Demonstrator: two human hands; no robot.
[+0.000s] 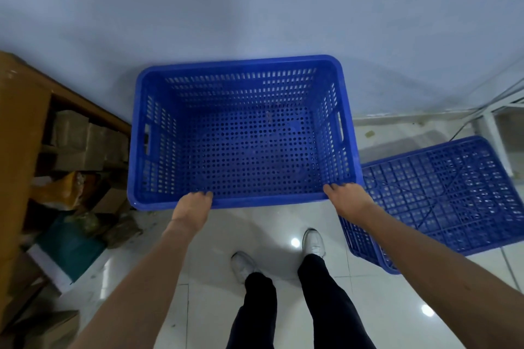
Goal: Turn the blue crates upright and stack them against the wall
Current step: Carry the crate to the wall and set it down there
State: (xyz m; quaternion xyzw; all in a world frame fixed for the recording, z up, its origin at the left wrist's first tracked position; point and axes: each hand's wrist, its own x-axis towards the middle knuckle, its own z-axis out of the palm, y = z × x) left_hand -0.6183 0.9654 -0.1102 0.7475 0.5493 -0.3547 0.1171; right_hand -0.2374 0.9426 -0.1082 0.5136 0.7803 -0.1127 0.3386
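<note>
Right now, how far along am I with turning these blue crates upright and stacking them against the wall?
About halfway. Done: the upright crate sits open side up near the wall. In hand: your left hand and right hand grip its near rim; I can't tell whether it is set down. Left: the overturned crate lies bottom-up on the floor to your right, to be flipped and stacked.

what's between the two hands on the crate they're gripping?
In the head view, only the bare near rim of the blue crate runs between the left hand and the right hand; nothing else sits on it.
</note>
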